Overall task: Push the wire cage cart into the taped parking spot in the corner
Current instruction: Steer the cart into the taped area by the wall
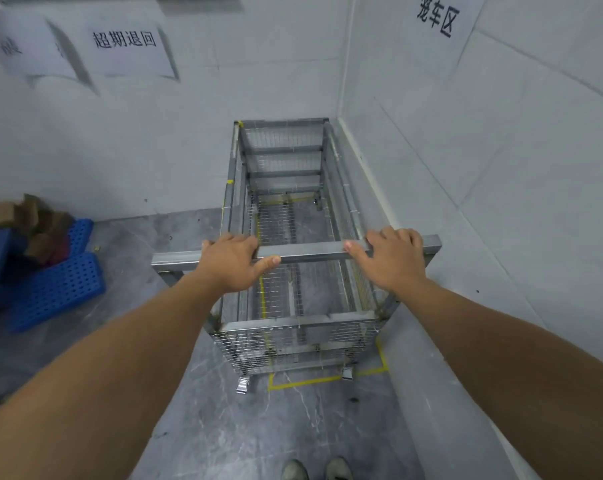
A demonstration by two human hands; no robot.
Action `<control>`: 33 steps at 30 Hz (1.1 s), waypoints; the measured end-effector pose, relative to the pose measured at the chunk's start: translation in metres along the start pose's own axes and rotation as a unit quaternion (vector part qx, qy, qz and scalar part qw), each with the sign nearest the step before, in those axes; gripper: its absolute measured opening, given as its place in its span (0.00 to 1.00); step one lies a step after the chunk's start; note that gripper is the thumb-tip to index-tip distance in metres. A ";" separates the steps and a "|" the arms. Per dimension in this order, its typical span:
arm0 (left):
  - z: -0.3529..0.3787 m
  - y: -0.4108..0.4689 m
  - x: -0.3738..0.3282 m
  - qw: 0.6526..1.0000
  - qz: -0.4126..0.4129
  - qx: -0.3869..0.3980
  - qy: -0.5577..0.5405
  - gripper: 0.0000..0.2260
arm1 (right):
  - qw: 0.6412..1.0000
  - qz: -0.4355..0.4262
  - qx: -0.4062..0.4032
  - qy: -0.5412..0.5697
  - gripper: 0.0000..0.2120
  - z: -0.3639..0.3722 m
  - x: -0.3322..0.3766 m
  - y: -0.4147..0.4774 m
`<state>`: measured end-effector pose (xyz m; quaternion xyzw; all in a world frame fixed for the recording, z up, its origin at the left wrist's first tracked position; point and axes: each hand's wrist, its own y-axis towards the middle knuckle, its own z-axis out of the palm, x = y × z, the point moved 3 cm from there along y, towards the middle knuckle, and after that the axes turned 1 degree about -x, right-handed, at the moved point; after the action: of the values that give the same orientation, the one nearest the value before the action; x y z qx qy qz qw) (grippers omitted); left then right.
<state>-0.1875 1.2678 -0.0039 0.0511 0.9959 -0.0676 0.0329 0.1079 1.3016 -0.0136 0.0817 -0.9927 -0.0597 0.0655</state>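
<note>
The empty wire cage cart (pixel 286 209) stands in the corner, its far end against the back wall and its right side close along the right wall. Yellow floor tape (pixel 303 382) outlines the parking spot; its near edge shows just in front of the cart's near wheels, and more tape is visible through the mesh floor. My left hand (pixel 234 263) grips the metal push bar (pixel 307 251) at the cart's near end, thumb under it. On the same bar, further right, my right hand (pixel 392 258) rests with its fingers over the top.
Blue perforated plastic pallets (pixel 55 289) with crumpled cardboard (pixel 26 216) lie on the grey floor at the left by the back wall. Paper signs hang on both walls. My shoes (pixel 315 469) show at the bottom edge.
</note>
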 end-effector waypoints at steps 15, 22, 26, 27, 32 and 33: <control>0.002 -0.001 -0.007 0.995 -0.074 -0.019 -0.067 0.31 | 0.998 -0.035 0.050 0.000 0.29 0.001 0.013 -0.003; 0.005 0.002 -0.018 0.993 -0.105 -0.019 -0.053 0.31 | 0.997 -0.046 0.067 0.006 0.31 -0.004 0.006 0.004; 0.006 0.007 -0.026 0.992 -0.108 -0.029 -0.052 0.31 | 0.997 -0.033 0.068 0.028 0.31 -0.005 0.001 0.008; 0.006 0.008 -0.027 0.993 -0.107 -0.030 -0.050 0.31 | 0.997 -0.027 0.063 0.033 0.30 -0.004 -0.001 0.009; 0.004 0.013 -0.028 0.994 -0.098 -0.028 -0.044 0.31 | 0.998 -0.009 0.048 0.026 0.29 -0.003 -0.002 0.012; 0.004 0.013 -0.028 0.994 -0.098 -0.031 -0.044 0.31 | 0.999 -0.007 0.041 0.027 0.29 -0.003 -0.001 0.011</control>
<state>-0.1583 1.2770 -0.0074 -0.0511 0.9952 -0.0415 0.0718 0.1075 1.3126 -0.0090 0.0928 -0.9916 -0.0170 0.0882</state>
